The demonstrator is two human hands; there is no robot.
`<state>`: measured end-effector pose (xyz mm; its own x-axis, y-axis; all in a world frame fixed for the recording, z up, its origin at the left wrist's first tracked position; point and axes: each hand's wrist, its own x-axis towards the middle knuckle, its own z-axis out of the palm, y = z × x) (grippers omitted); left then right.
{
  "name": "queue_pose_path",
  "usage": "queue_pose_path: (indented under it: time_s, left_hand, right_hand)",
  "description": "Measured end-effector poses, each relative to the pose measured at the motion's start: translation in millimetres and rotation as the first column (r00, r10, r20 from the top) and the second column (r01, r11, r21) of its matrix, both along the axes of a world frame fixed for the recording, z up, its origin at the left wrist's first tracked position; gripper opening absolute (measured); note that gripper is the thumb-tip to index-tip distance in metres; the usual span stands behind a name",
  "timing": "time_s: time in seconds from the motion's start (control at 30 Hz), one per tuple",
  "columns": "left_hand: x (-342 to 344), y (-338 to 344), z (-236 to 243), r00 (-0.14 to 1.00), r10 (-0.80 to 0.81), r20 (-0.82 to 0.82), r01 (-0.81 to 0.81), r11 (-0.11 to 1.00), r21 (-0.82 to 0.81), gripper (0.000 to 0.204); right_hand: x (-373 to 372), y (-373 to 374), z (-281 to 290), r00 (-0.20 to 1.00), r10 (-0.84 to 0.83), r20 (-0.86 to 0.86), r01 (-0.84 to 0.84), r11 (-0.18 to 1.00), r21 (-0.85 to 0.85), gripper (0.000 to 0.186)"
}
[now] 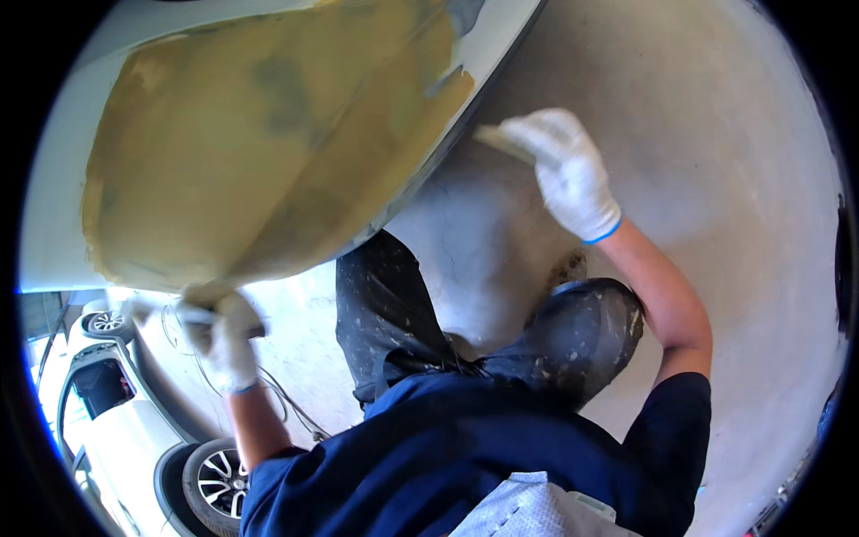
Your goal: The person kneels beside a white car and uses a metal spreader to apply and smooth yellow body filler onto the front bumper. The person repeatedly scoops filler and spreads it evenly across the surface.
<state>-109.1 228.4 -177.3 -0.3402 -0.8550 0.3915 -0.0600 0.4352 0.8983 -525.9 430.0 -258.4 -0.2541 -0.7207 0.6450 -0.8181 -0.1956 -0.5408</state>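
A large car body panel (pixel 67 224) fills the upper left, with a wide tan, filler-like coat (pixel 206 161) spread over it and darker patches showing through. My right hand (pixel 573 174), in a white knit glove with a blue cuff, is raised to the right of the panel's edge, apart from it. Its fingers close on a thin, flat, yellowish piece (pixel 503 141), too blurred to name. At the panel's lower left edge is my left hand (pixel 231 336), also gloved and closed around a greyish-brown thing (pixel 206 302) smeared by motion. Whether that thing touches the panel cannot be told.
A white car (pixel 125 438) with an opening in its body stands at the lower left, its wheel (pixel 216 483) near my left arm. Dark cables or hoses (pixel 291 407) lie on the pale concrete floor (pixel 743 268). My bent knees in spotted dark trousers (pixel 582 345) are below the panel.
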Motion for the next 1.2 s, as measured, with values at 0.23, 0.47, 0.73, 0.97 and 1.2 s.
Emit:
queue_pose_path:
  time_s: [0.23,0.47,0.73,0.97,1.2]
  left_hand:
    - [-181,87,-14,0.869,-0.494,-0.009,0.404,0.701,0.588,0.053]
    - [-222,92,-60,0.835,-0.55,0.02,0.492,0.762,0.421,0.059]
    - [-220,88,-48,0.797,-0.584,0.151,0.458,0.749,0.479,0.054]
    - [-199,72,-32,0.879,-0.275,0.39,0.246,0.961,0.122,0.032]
    - [-63,12,1,0.989,0.135,0.067,-0.116,0.965,-0.234,0.016]
  right_hand:
    - [13,13,62,0.951,-0.086,0.296,0.124,0.986,-0.11,0.051]
    - [15,10,33,0.755,-0.254,-0.604,0.173,0.967,-0.189,0.055]
    - [-2,6,21,0.704,-0.247,-0.666,0.151,0.968,-0.2,0.051]
    - [3,1,16,0.831,-0.113,-0.545,0.038,0.989,-0.146,0.041]
    - [-45,-44,16,0.78,-0.232,-0.581,0.031,0.942,-0.335,0.048]
